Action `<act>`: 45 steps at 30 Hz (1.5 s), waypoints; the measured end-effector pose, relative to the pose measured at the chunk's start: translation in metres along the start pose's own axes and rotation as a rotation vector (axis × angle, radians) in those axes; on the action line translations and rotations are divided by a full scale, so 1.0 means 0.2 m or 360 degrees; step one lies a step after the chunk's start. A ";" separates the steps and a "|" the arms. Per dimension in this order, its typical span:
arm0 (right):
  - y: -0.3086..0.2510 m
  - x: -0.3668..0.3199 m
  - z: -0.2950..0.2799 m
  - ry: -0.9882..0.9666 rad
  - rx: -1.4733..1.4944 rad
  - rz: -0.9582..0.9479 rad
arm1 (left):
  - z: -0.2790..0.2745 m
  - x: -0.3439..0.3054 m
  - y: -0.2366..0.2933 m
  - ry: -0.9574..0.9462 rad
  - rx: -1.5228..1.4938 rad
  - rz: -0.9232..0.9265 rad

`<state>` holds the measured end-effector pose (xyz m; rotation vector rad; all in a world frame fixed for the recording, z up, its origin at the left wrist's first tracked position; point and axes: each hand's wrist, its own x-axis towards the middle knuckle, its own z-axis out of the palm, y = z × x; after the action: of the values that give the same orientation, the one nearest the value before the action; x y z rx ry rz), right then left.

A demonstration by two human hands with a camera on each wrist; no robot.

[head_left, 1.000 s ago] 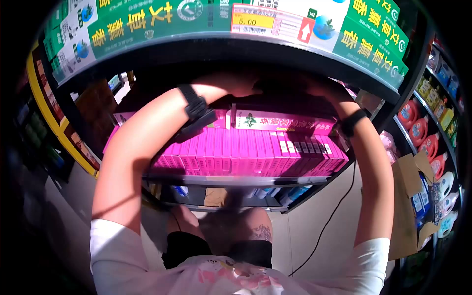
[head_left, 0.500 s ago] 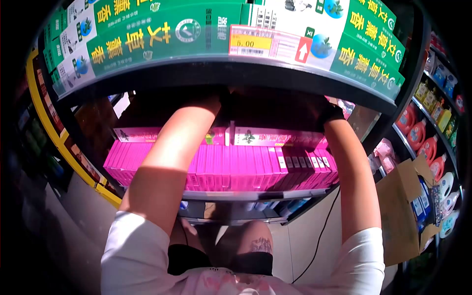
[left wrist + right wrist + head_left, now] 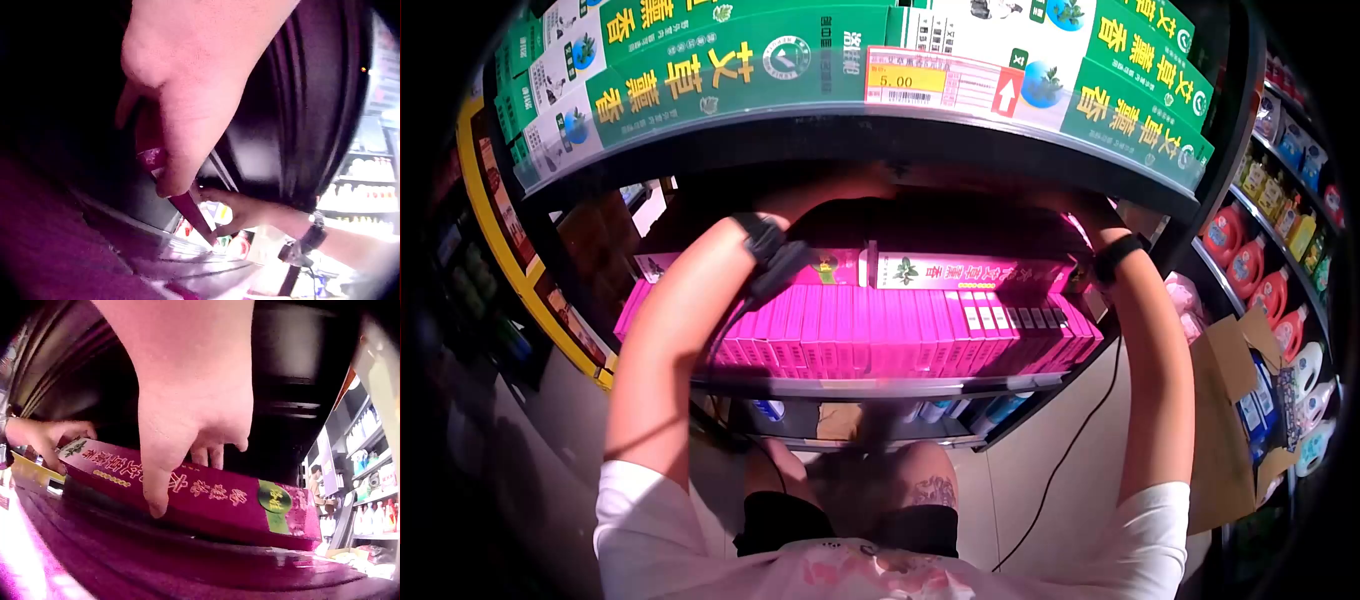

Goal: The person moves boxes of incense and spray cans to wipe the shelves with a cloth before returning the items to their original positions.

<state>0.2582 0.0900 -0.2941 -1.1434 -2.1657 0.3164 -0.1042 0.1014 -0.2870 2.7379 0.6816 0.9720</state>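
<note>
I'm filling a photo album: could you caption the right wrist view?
Left hand and right hand hold a magenta box.

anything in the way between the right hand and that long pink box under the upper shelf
Nothing visible: the right hand is on the long pink box, thumb against its printed side, and the left hand holds its other end. The upper shelf hides much of this from the head view.

Right hand (image 3: 194, 406) partly hidden behind the gripped box (image 3: 215, 497), left hand (image 3: 190, 81) partly lost in shadow, green cartons (image 3: 700, 85) above the grip cut off, bottles (image 3: 372, 519) beyond it blurred
</note>
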 end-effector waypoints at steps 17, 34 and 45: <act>-0.66 -0.65 0.34 0.0076 -0.1372 -0.0331 | 0.24 -0.56 0.38 0.0006 0.0886 0.0393; -0.70 -0.27 0.37 0.0074 -0.1283 -0.0341 | -0.03 -0.49 0.09 -0.0277 0.0748 -0.0233; -0.29 0.41 0.36 -0.0595 -0.1380 0.0070 | -0.39 -0.20 -0.37 -0.0455 0.1180 -0.0519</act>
<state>0.1406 0.1286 -0.2837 -1.6853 -2.7023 -0.4915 -0.2075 0.1468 -0.2710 3.0811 1.6228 0.2628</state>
